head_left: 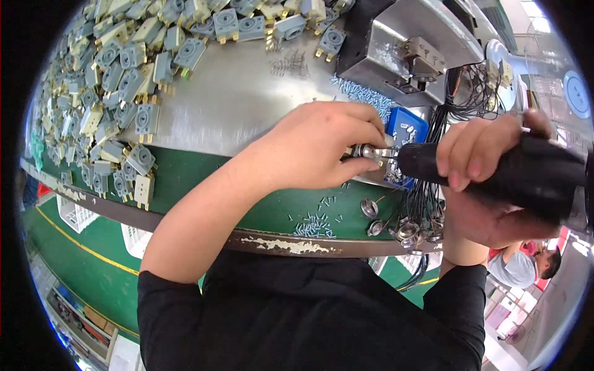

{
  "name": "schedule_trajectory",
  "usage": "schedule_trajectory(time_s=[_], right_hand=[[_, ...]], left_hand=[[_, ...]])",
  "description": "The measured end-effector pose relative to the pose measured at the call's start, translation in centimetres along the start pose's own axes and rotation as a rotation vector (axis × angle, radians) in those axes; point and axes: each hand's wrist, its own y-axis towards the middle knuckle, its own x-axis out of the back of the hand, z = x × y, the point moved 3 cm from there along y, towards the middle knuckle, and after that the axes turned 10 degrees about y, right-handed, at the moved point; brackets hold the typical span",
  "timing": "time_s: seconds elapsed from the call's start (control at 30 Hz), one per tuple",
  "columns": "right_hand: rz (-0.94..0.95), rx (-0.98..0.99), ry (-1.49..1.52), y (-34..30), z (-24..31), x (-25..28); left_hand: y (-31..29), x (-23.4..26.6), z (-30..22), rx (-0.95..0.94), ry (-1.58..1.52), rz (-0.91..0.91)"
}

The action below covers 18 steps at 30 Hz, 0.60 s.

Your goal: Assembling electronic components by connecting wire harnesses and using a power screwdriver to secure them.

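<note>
My left hand [331,141] is closed around a small round metal part [369,151], pinched between thumb and fingers. My right hand [475,153] wraps around a black power screwdriver [526,176], which lies nearly level. Its bit points left and reaches the metal part; whether a screw sits at the tip is too small to tell. Just behind the bit is a blue tray [422,127] with small metal pieces in it. Black wires [424,198] run down beside the screwdriver's nose, and several round metal parts [407,231] lie at their lower ends.
Many grey and cream switch-like blocks [120,80] cover the left and far side of the metal sheet [210,105]. Springs [289,63], blue screws [365,93] and loose screws [314,226] lie about. A metal fixture [408,52] stands behind. Another person [523,264] is at far right.
</note>
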Motion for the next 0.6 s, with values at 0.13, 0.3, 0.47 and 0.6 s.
schedule_trajectory(time_s=[0.13, 0.3, 0.47, 0.6], right_hand=[[-0.104, 0.109, -0.04, 1.9, 2.9, 2.0], [-0.138, 0.185, 0.174, 5.1, 2.9, 4.1], [-0.277, 0.247, -0.084, 4.9, 2.1, 8.0], [-0.286, 0.262, -0.1, 4.7, 1.5, 8.2]], left_hand=[[0.2, 0.1, 0.0, 0.002, 0.019, 0.011], [0.0, 0.0, -0.2, 0.015, -0.005, 0.047], [0.5, 0.0, -0.4, 0.017, -0.013, 0.044], [0.4, 0.0, -0.4, 0.019, -0.003, 0.035]])
